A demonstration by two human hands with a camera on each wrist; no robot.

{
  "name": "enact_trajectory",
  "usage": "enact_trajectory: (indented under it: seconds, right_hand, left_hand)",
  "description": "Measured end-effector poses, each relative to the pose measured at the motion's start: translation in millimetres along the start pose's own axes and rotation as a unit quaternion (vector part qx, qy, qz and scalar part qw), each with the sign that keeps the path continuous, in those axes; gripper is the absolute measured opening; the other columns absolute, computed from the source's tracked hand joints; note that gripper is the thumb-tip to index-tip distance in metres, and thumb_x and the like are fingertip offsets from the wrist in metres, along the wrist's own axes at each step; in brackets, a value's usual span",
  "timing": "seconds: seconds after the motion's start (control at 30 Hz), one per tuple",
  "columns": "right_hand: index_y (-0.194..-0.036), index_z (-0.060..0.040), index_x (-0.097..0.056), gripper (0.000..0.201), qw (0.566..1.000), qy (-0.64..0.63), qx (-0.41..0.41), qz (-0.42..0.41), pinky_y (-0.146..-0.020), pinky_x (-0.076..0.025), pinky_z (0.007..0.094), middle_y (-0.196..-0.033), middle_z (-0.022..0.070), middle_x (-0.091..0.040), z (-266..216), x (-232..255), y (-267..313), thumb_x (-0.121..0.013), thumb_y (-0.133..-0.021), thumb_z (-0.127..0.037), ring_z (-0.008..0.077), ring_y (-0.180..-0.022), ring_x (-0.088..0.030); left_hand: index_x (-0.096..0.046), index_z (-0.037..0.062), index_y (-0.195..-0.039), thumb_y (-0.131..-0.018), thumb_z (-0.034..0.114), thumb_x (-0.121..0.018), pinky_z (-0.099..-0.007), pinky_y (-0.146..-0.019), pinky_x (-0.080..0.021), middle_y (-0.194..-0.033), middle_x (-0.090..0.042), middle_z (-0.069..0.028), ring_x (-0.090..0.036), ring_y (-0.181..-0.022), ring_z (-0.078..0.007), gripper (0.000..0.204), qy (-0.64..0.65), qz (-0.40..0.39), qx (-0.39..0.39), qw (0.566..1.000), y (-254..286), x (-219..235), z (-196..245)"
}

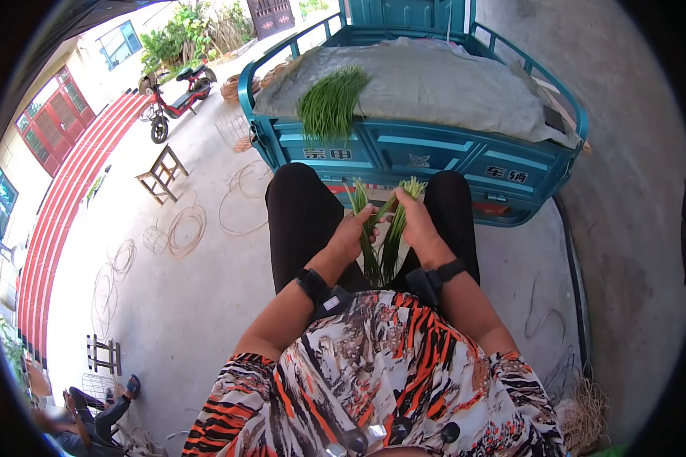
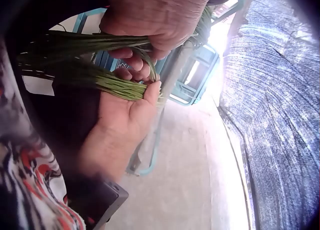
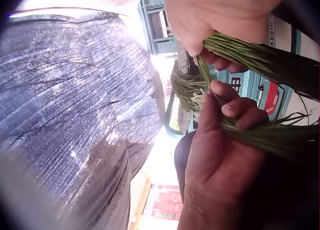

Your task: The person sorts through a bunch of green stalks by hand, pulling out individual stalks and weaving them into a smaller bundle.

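Observation:
In the head view, my left hand [image 1: 349,234] and right hand [image 1: 418,222] meet between the knees, each gripping a bundle of long, thin green chives. The left bundle [image 1: 370,263] and the right bundle [image 1: 392,247] hang downward, with pale cut ends above the fingers. Between the two hands stretch a few strands [image 3: 203,67], pinched by the fingertips in the right wrist view. The left wrist view has the right palm [image 2: 122,115] turned up under its bundle, with the thumb over the stalks. A larger heap of chives [image 1: 331,103] lies on the truck's cover.
A teal cargo tricycle bed [image 1: 419,152] with a grey cover [image 1: 434,84] stands right before the knees. To the left are a wooden stool [image 1: 161,174], wire coils [image 1: 187,232] and a red scooter [image 1: 179,99]. Another person [image 1: 91,419] sits at lower left.

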State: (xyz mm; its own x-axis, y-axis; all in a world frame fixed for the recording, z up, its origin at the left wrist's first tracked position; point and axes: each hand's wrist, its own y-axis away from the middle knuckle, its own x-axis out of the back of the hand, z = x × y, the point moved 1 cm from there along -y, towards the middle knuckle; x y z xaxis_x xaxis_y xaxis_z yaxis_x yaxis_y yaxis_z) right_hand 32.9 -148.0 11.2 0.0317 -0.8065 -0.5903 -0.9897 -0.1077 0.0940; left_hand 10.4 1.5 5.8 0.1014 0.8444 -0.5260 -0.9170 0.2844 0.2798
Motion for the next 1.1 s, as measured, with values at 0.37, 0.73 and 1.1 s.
enact_trajectory:
  seconds: [0.37, 0.73, 1.1]
  right_hand:
    - [-0.080, -0.0086, -0.055, 0.020, 0.995, 0.093, -0.004, -0.023, -0.046, -0.036, 0.0238, -0.058, -0.0046, -0.044, -12.8, -6.3, 9.5, -0.061, -0.083, -0.028, 0.0062, -0.044, -0.037]
    - [-0.090, -0.0028, -0.058, 0.021, 0.979, 0.193, -0.012, -0.063, -0.044, -0.036, 0.0260, -0.059, -0.0024, -0.045, 4.0, 3.1, 2.5, -0.055, -0.085, -0.023, 0.0086, -0.046, -0.041]
    - [-0.088, -0.0053, -0.056, 0.021, 0.995, 0.096, 0.035, -0.003, -0.052, -0.041, 0.0282, -0.067, 0.0000, -0.047, 3.9, 4.0, -4.4, -0.052, -0.088, -0.026, 0.0124, -0.062, -0.048]
  left_hand:
    - [-0.057, 0.0036, -0.099, -0.089, 0.028, -0.054, -0.0246, -0.052, -0.038, -0.066, -0.053, -0.0003, -0.048, -0.058, -0.0109, 0.027, -0.151, -0.034, -0.032, 0.987, 1.3, 0.7, -1.1]
    - [-0.057, 0.0034, -0.100, -0.091, 0.032, -0.049, -0.0225, -0.051, -0.037, -0.070, -0.052, -0.0004, -0.044, -0.054, -0.0095, 0.031, -0.182, -0.021, -0.022, 0.983, 4.3, -0.8, -0.8]
    - [-0.051, 0.0017, -0.106, -0.093, 0.029, -0.043, -0.0275, -0.062, -0.045, -0.087, -0.059, -0.0088, -0.057, -0.073, -0.0152, 0.031, -0.095, -0.015, -0.002, 0.995, 3.5, -2.1, -0.3]
